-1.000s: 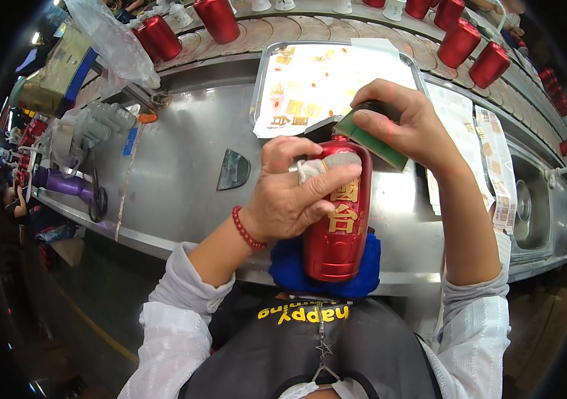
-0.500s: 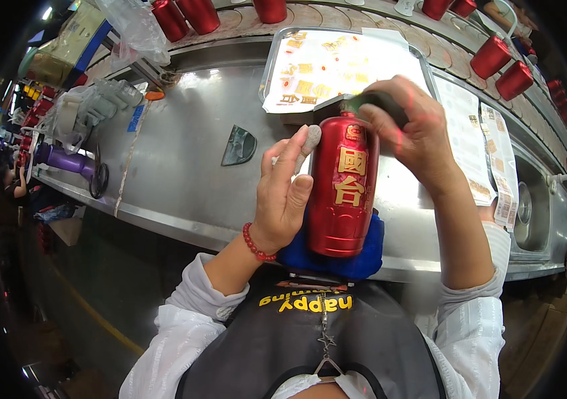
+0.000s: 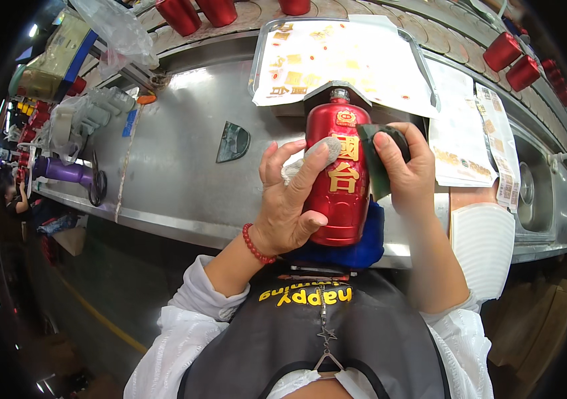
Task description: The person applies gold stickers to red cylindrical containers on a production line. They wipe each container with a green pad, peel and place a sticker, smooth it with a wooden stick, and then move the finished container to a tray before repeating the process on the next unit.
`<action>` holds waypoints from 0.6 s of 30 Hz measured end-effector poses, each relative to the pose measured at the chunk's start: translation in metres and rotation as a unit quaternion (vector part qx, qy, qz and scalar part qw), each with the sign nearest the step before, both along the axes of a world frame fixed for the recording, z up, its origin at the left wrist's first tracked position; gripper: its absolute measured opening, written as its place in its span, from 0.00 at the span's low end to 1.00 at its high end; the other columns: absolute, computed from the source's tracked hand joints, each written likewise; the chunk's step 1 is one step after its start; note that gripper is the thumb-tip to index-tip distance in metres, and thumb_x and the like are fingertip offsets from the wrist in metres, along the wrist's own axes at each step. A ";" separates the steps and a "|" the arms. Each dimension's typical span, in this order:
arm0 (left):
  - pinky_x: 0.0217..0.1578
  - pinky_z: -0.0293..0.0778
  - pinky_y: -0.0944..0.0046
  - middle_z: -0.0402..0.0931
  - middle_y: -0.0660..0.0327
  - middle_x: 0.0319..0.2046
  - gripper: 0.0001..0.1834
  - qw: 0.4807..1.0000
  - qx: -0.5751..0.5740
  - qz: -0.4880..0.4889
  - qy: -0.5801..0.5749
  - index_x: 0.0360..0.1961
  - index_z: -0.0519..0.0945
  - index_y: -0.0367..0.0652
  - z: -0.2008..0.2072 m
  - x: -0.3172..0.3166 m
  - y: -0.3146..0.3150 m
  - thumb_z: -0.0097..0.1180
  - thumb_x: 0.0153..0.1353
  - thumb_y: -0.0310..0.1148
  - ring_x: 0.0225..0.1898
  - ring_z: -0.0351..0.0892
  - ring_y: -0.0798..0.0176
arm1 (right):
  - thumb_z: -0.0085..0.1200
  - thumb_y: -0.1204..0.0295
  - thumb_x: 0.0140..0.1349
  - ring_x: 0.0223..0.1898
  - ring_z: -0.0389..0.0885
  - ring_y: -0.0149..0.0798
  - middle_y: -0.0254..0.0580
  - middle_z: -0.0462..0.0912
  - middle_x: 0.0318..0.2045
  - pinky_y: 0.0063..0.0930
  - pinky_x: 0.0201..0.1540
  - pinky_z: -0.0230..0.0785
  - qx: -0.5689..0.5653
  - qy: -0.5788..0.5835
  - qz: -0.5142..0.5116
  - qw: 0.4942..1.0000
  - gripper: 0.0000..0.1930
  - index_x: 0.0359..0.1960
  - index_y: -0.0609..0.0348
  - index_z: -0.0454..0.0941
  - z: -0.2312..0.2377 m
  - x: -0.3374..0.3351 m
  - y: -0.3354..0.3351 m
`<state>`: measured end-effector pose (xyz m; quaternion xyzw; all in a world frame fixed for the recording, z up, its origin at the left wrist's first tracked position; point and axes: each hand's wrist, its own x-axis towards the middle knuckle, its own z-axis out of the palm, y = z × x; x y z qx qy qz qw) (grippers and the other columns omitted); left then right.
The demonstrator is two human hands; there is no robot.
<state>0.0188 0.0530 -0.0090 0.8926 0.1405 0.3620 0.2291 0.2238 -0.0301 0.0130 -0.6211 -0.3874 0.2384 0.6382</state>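
Note:
A red bottle [image 3: 338,216] with gold raised lettering lies with its neck away from me, on a blue cloth [image 3: 372,229]. Its neck rests in a notched dark support [image 3: 318,94]. My left hand [image 3: 290,189] is open along the bottle's left side, fingers apart. A grey fabric cover sits on its index fingertip, which lies over the upper gold character. In my right hand [image 3: 406,166] is a dark green flat scraper-like piece [image 3: 378,163], pinched between thumb and fingers, its edge at the bottle's right side. A similar dark green piece [image 3: 234,142] lies on the metal bench to the left.
Beyond the bottle stands a metal tray [image 3: 255,73] with a white sheet of gold and red stickers. More sticker sheets [image 3: 459,149] lie right, near a sink [image 3: 535,193]. Red bottles [image 3: 501,51] stand along the conveyor behind. A purple cylindrical object [image 3: 64,171] is far left.
My right hand has come down from the bottle's neck to its right side with the green piece. My left index finger has moved onto the bottle's front. The view has shifted slightly.

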 end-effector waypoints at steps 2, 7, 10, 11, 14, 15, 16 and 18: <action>0.73 0.40 0.46 0.73 0.56 0.65 0.45 1.000 -0.008 0.003 -0.015 0.70 0.68 0.36 -0.004 -0.003 0.001 0.35 0.71 0.67 0.69 0.59 0.51 | 0.62 0.68 0.68 0.29 0.77 0.25 0.36 0.83 0.28 0.21 0.34 0.72 0.032 -0.072 -0.026 0.997 0.10 0.39 0.63 0.79 0.004 0.004 0.004; 0.73 0.37 0.44 0.76 0.59 0.62 0.43 0.999 0.048 -0.002 0.015 0.67 0.74 0.42 0.007 -0.005 -0.005 0.34 0.71 0.68 0.69 0.59 0.53 | 0.69 0.77 0.56 0.31 0.78 0.39 0.41 0.79 0.30 0.30 0.32 0.69 0.150 -0.373 0.035 0.915 0.11 0.41 0.58 0.83 0.007 0.003 -0.020; 0.74 0.34 0.43 0.78 0.62 0.61 0.40 0.989 0.129 -0.037 0.053 0.66 0.76 0.46 0.014 -0.011 -0.010 0.35 0.71 0.67 0.67 0.61 0.53 | 0.68 0.76 0.58 0.30 0.78 0.36 0.40 0.79 0.29 0.27 0.33 0.69 0.111 -0.242 0.053 0.963 0.09 0.38 0.62 0.82 0.018 0.003 -0.030; 0.74 0.33 0.43 0.78 0.63 0.60 0.40 0.986 0.149 -0.047 0.062 0.66 0.76 0.46 0.015 -0.012 -0.012 0.35 0.71 0.67 0.66 0.61 0.53 | 0.66 0.75 0.62 0.31 0.78 0.33 0.41 0.81 0.31 0.25 0.33 0.70 0.064 -0.215 0.043 0.974 0.08 0.40 0.63 0.81 0.019 0.003 -0.031; 0.73 0.41 0.45 0.77 0.60 0.60 0.36 0.998 0.058 -0.029 0.015 0.66 0.76 0.44 0.010 -0.020 -0.020 0.43 0.72 0.62 0.68 0.60 0.52 | 0.58 0.75 0.69 0.34 0.79 0.31 0.43 0.84 0.40 0.24 0.35 0.73 0.038 -0.141 0.007 0.989 0.09 0.48 0.64 0.79 0.024 -0.001 -0.025; 0.73 0.43 0.46 0.77 0.59 0.60 0.36 1.000 0.020 -0.015 -0.006 0.66 0.75 0.43 0.006 -0.022 -0.021 0.45 0.72 0.61 0.68 0.60 0.52 | 0.56 0.75 0.71 0.35 0.80 0.30 0.45 0.85 0.43 0.24 0.36 0.74 0.054 -0.110 0.003 0.993 0.11 0.51 0.65 0.79 0.021 -0.001 -0.023; 0.72 0.47 0.45 0.72 0.50 0.64 0.41 0.999 0.025 0.002 -0.026 0.69 0.69 0.36 0.003 -0.021 -0.020 0.49 0.70 0.61 0.69 0.61 0.48 | 0.54 0.75 0.72 0.35 0.80 0.30 0.46 0.85 0.46 0.24 0.36 0.75 0.070 -0.078 -0.001 0.995 0.12 0.54 0.65 0.78 0.018 -0.001 -0.020; 0.72 0.46 0.44 0.68 0.45 0.66 0.46 0.999 -0.041 0.013 -0.025 0.71 0.63 0.31 0.000 -0.016 -0.024 0.49 0.68 0.63 0.68 0.61 0.44 | 0.52 0.75 0.72 0.39 0.82 0.34 0.50 0.83 0.52 0.27 0.41 0.76 0.027 -0.095 0.019 0.995 0.16 0.59 0.63 0.76 0.013 -0.002 -0.016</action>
